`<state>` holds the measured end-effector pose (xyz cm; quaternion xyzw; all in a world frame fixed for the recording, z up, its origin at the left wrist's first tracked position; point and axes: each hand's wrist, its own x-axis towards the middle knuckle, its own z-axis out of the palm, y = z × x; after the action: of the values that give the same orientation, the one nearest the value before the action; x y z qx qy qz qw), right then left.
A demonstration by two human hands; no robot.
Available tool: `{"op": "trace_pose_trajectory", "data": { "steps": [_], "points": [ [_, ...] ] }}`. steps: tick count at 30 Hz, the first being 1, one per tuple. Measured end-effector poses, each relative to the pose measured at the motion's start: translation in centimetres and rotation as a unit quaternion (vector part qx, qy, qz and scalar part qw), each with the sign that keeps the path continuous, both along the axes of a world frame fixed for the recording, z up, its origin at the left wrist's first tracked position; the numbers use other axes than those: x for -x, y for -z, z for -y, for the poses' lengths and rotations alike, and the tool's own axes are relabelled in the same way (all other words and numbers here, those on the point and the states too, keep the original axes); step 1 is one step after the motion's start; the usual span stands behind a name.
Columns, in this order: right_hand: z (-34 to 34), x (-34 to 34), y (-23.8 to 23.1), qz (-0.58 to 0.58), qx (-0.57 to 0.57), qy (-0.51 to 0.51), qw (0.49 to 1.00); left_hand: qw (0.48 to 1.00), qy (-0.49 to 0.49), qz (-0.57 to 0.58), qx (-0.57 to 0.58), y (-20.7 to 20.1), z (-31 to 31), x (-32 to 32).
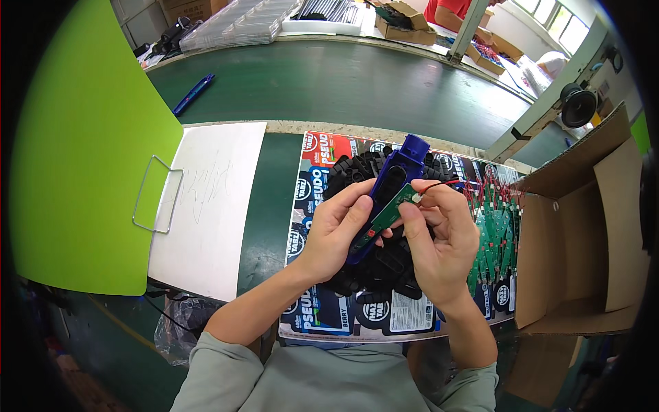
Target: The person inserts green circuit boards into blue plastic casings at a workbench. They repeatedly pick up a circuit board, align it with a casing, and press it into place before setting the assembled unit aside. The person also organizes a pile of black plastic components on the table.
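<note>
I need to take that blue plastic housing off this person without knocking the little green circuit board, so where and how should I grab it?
Grip the blue housing by its free upper end, coming from the far side. That squared tip sticks out above both hands, while the left hand wraps its lower half and the right hand pinches the green circuit board against its middle. Pinching across the narrow sides probably avoids the board.

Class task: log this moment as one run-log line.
left hand: holds blue casing | right hand: presses green circuit board into casing | below: pile of black parts | right: cardboard box
</note>
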<state>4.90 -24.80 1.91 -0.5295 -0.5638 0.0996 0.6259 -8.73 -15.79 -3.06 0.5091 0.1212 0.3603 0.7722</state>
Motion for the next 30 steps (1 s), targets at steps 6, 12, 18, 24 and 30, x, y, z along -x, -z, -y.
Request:
{"op": "trace_pose_trajectory", "data": {
  "steps": [6,12,18,24,30],
  "points": [
    [0.0,0.0,-0.4,-0.028,0.026,-0.013,0.999,1.0,-0.001,-0.006,-0.008,-0.1,0.0,0.0],
    [-0.1,-0.6,-1.2,0.088,0.056,0.03,0.994,1.0,-0.003,-0.016,-0.013,0.3,0.1,-0.2],
    [-0.6,-0.9,-0.9,0.169,0.024,0.072,0.983,1.0,0.009,-0.017,0.013,0.3,0.1,0.0],
    [-0.9,-0.7,0.1,0.178,0.003,0.129,0.976,1.0,0.008,-0.01,0.014,0.1,0.4,0.0],
    [-1.3,-0.5,1.6,0.099,-0.011,0.15,0.984,0.998,0.0,-0.034,-0.051,0.2,0.6,-0.3]
  ]
}}
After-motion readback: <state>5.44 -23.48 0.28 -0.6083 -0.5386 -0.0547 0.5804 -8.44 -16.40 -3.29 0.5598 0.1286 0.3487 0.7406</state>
